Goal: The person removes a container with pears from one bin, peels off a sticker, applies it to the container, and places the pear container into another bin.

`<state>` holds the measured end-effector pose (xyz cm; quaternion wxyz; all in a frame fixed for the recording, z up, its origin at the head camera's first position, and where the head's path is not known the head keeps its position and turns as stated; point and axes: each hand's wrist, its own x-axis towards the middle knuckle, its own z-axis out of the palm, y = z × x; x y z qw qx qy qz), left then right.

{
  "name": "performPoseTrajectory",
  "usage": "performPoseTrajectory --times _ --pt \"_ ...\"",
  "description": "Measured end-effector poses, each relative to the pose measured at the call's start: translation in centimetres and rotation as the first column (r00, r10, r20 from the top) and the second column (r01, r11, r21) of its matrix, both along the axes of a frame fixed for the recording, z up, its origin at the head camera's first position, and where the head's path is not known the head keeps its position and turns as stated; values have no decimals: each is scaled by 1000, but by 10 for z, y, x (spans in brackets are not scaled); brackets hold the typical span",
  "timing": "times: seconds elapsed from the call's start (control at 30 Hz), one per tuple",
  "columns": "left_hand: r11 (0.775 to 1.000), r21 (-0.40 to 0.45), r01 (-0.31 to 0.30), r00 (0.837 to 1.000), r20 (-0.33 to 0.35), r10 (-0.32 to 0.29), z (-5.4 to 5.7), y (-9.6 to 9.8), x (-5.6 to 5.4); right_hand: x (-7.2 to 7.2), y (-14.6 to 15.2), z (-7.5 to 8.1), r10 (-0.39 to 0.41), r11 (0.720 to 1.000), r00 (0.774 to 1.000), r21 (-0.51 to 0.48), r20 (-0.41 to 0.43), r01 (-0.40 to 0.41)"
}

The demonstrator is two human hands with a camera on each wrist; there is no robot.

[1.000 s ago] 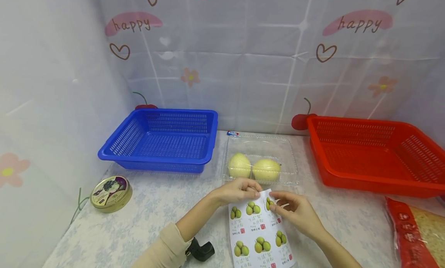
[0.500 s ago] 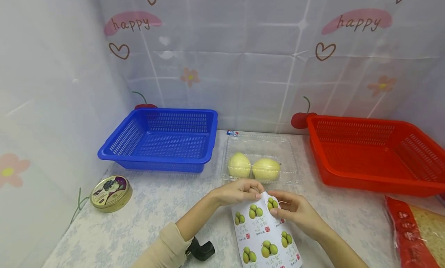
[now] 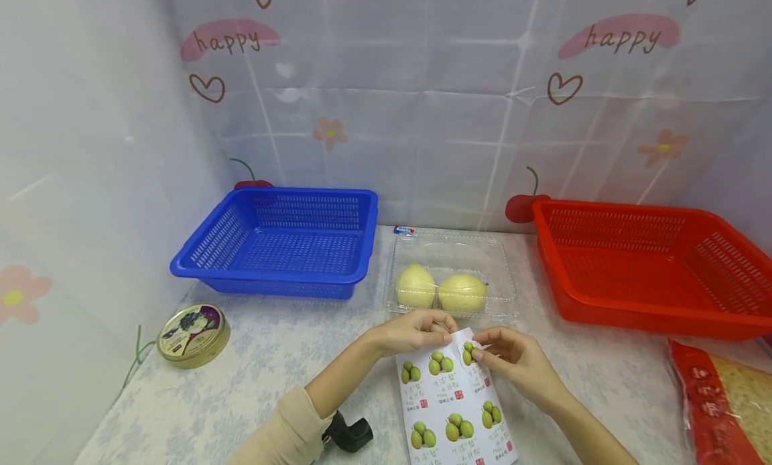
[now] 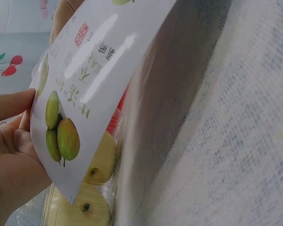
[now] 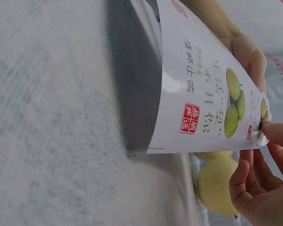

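Sheet of pear labels (image 3: 449, 398), tilted up off the bench (image 3: 259, 358), and my left fingers (image 3: 435, 319) pinch its top edge! My right fingers (image 3: 494, 334) grip the corner label (image 3: 466, 352), its edge standing proud; just beyond, two yellow pears (image 3: 461, 294) sit inside the clear box (image 3: 449, 247), red basket (image 3: 639, 311) off right.

Wide lane between round tin (image 3: 193, 336) and left hand (image 3: 416, 332); narrow gap, clear box (image 3: 467, 252) to red basket (image 3: 651, 321). Clear box blocks straight ahead; black object (image 3: 352, 435) beside sleeve (image 3: 286, 425).
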<state>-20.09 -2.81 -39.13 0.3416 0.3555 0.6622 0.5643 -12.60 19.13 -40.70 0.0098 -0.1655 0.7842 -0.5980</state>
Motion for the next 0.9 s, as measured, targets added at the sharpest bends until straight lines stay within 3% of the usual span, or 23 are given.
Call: performPoseTrajectory --times 0.13,0.27,0.47,0.67,0.9 --pt "1000 -12 -9 1000 -7 8 -1 0 0 0 -1 0 -31 998 992 42 -123 36" --pt "999 -26 -20 1000 -9 20 0 0 0 2 -3 3 -82 989 968 104 -237 109" --pt "998 -48 -43 999 -30 42 1 -1 1 5 -2 8 -90 978 956 158 -280 138" --pt "992 -87 -89 992 -99 80 -1 -1 0 3 5 11 24 981 950 191 -312 38" --pt "975 -164 -149 955 -278 99 -2 0 0 0 13 18 210 970 932 185 -294 -160"
